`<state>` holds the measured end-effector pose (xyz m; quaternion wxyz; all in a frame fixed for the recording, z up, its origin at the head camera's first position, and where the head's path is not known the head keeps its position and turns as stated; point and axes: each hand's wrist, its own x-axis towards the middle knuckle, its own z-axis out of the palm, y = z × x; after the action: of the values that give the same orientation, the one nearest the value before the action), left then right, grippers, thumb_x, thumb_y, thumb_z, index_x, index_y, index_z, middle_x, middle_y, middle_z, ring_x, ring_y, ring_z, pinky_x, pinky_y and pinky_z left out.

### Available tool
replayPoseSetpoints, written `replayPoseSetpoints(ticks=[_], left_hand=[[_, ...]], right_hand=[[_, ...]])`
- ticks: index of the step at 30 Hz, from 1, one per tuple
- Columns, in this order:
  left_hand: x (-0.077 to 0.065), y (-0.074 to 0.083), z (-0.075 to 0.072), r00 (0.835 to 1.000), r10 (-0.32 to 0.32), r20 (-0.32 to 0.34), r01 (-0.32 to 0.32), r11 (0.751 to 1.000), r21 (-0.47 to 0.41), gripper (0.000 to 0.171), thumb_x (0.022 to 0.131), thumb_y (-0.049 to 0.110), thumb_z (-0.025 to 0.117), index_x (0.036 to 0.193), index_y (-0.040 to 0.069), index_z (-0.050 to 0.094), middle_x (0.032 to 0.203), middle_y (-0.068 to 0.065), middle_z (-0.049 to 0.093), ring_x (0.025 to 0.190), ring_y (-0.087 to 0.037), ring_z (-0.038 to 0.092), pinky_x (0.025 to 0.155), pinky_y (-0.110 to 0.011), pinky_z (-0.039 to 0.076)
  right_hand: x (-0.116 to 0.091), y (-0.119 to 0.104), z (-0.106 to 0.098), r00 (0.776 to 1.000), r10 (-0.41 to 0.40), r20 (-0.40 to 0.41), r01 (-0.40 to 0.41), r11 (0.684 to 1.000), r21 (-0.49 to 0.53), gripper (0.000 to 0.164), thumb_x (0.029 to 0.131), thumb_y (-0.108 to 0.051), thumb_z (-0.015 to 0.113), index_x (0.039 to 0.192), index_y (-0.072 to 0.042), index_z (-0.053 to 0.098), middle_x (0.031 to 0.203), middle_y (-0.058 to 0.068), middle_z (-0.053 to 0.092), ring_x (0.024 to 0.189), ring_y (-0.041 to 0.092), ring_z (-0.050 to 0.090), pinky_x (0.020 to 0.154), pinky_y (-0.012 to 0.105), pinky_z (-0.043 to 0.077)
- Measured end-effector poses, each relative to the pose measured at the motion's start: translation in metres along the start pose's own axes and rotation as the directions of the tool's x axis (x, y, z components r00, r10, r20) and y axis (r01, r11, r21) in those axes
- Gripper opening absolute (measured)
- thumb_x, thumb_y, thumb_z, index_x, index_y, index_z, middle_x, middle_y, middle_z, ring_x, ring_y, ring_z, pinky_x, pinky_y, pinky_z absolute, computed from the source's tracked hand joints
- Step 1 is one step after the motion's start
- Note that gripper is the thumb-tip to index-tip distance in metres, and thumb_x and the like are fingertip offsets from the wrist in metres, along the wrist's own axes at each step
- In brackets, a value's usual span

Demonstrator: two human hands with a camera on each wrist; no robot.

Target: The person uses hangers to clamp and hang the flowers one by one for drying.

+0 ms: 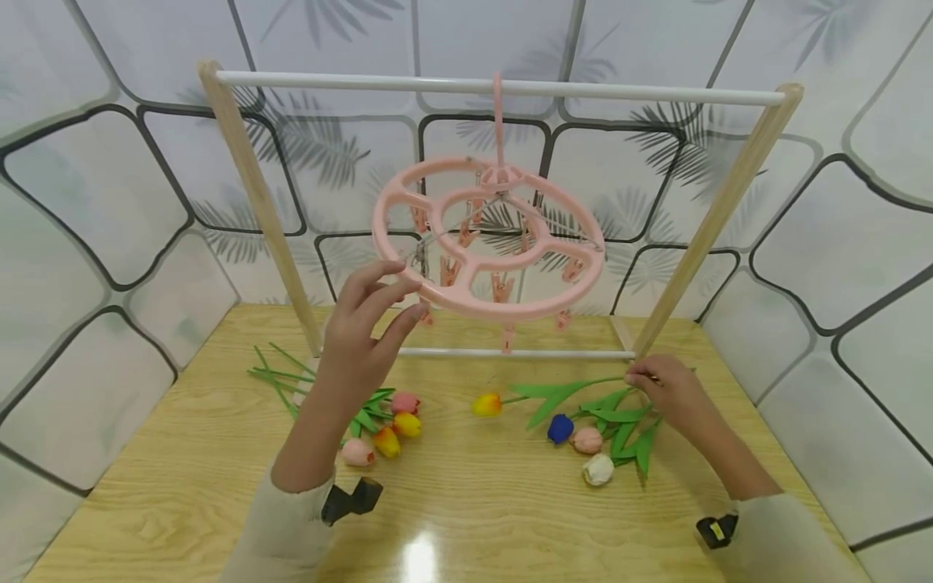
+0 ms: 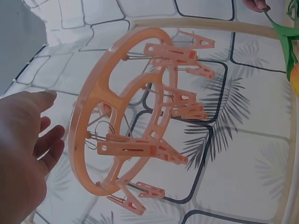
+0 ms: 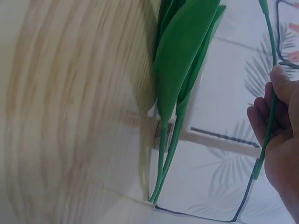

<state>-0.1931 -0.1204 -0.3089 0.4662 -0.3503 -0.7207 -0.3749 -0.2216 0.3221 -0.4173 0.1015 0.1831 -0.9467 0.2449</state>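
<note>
My right hand [image 1: 669, 390] pinches the green stem of a yellow-orange artificial tulip [image 1: 487, 405], whose bloom points left over the table. Seen from the right wrist, the stem [image 3: 274, 105] runs across the fingers, under the thumb. A round pink clip hanger [image 1: 510, 310] hangs by its hook, with pink clothespins [image 2: 126, 148] dangling below its ring. My left hand [image 1: 364, 332] is raised at the ring's front left edge, fingers loosely bent and holding nothing. In the left wrist view, a gap shows between those fingers and the ring.
The hanger's white rod [image 1: 350, 81] spans a wooden-legged rack [image 1: 710, 219]. On the wooden table [image 1: 481, 518], pink and yellow-orange tulips [image 1: 386, 441] lie at left. Blue [image 1: 560, 429], pink [image 1: 586, 440] and white [image 1: 598, 470] tulips lie at right, near the right hand.
</note>
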Motion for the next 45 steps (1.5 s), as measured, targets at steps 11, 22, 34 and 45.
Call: replayPoseSetpoints(ticks=[11, 22, 34, 45], left_hand=[[-0.011, 0.043, 0.02, 0.99, 0.135, 0.025, -0.13, 0.978, -0.165, 0.026, 0.103, 0.023, 0.061, 0.107, 0.0, 0.071, 0.105, -0.012, 0.068, 0.097, -0.025, 0.065, 0.09, -0.027, 0.054], [-0.042, 0.05, 0.054, 0.941, -0.013, 0.338, 0.09, 0.972, -0.215, 0.018, 0.098, 0.017, 0.068, 0.114, 0.011, 0.071, 0.118, -0.003, 0.066, 0.11, -0.015, 0.064, 0.091, -0.021, 0.054], [-0.056, 0.048, 0.074, 0.782, -0.253, 0.57, 0.42, 0.889, -0.183, 0.019, 0.1, 0.022, 0.066, 0.118, 0.016, 0.071, 0.123, 0.003, 0.064, 0.101, -0.014, 0.064, 0.086, -0.024, 0.055], [-0.058, 0.041, 0.075, 0.738, -0.287, 0.611, 0.483, 0.856, -0.182, 0.019, 0.1, 0.024, 0.066, 0.116, 0.018, 0.071, 0.114, 0.007, 0.067, 0.093, -0.005, 0.062, 0.078, -0.023, 0.055]], right_hand=[[-0.004, -0.037, 0.014, 0.936, -0.302, -0.182, 0.285, 0.952, -0.114, 0.006, 0.086, -0.007, 0.076, 0.089, -0.011, 0.072, 0.087, -0.002, 0.066, 0.082, 0.016, 0.058, 0.067, 0.032, 0.051], [0.004, -0.099, 0.022, 0.738, -0.592, -0.323, 0.558, 0.805, -0.2, 0.043, 0.104, -0.04, 0.048, 0.085, -0.008, 0.07, 0.084, 0.001, 0.068, 0.082, 0.02, 0.063, 0.075, 0.033, 0.051], [0.006, -0.147, 0.02, 0.747, -0.596, -0.295, 0.576, 0.802, -0.161, 0.038, 0.104, -0.034, 0.052, 0.085, -0.007, 0.07, 0.084, 0.002, 0.068, 0.082, 0.019, 0.063, 0.08, 0.033, 0.054], [0.008, -0.165, 0.019, 0.739, -0.595, -0.314, 0.575, 0.801, -0.165, 0.036, 0.104, -0.032, 0.052, 0.086, -0.006, 0.07, 0.086, 0.003, 0.067, 0.085, 0.019, 0.061, 0.079, 0.03, 0.052]])
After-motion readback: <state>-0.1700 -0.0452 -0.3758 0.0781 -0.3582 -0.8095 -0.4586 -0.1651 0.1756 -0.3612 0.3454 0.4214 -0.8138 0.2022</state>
